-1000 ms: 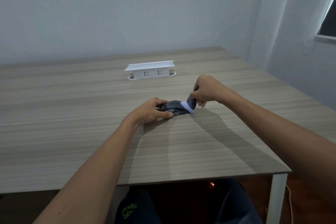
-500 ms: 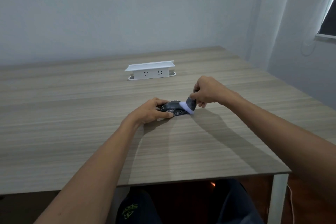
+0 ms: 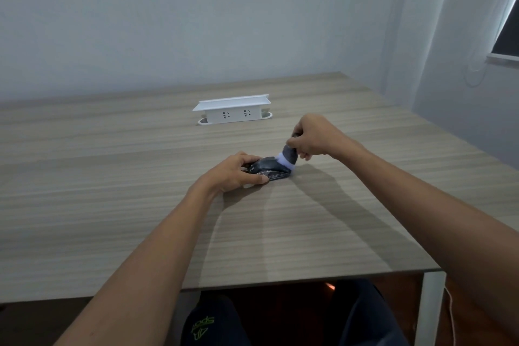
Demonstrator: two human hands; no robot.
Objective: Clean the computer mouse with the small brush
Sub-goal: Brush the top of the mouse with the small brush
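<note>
The brush [image 3: 289,159] has crept up the mouse [image 3: 271,171] (barely), pinched in the right hand [image 3: 311,136]; the left hand [image 3: 234,173] clasps the mouse mid-tabletop [image 3: 112,205], edges distant.

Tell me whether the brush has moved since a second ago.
Yes. The brush has shifted slightly up and away, toward the white socket box, with its bristles on the mouse.

Both forearms are bare, with no sleeves in view. At the bottom of the frame, dark trousers [image 3: 224,326] carry a green printed logo [image 3: 202,325] on one leg.
</note>
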